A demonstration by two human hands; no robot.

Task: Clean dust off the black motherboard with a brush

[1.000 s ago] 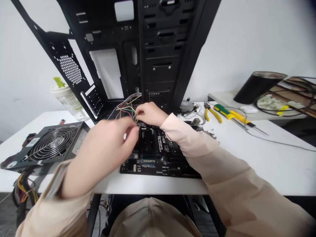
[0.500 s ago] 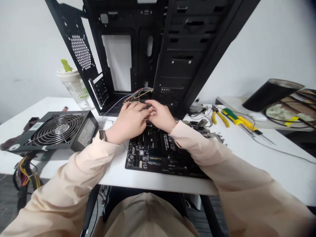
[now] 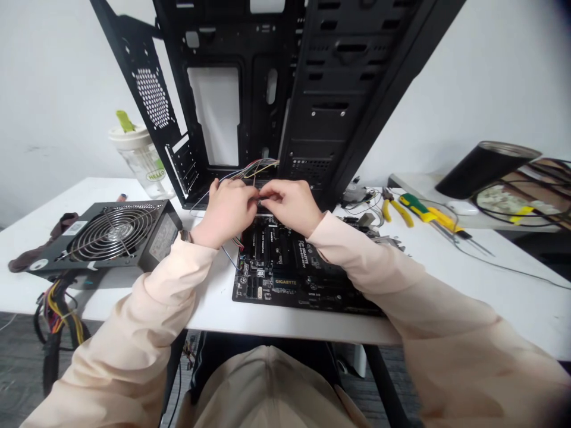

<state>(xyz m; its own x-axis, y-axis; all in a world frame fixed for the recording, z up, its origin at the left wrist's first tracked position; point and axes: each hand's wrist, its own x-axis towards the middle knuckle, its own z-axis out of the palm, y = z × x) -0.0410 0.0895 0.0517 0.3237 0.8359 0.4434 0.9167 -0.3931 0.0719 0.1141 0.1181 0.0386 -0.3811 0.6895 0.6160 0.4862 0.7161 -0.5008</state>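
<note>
- Two bare hands brought together near mid-view, left hand (image 3: 228,208) and right hand (image 3: 294,205), fingertips meeting at the far edge of the Gigabyte motherboard (image 3: 285,283).
- Left: back turned up, forearm in a beige sleeve (image 3: 129,333) reaching in from 8 o'clock, fingers bent, thumb and forefinger pinched on thin multicoloured wires (image 3: 267,161).
- Right: forearm slanting in from 4 o'clock, fingers curled inward, tips nipped on the same wires; exact end too small to make out.
- Wires running from the PC case (image 3: 330,142) at 12 o'clock down to the fingertips, some strands showing at 6 o'clock from the left hand.
- Motherboard flat on the white table (image 3: 214,309), at 5 o'clock from the fingertips.
- Power supply (image 3: 158,235) at 9 o'clock; yellow-handled pliers (image 3: 404,214) at 3 o'clock.
</note>
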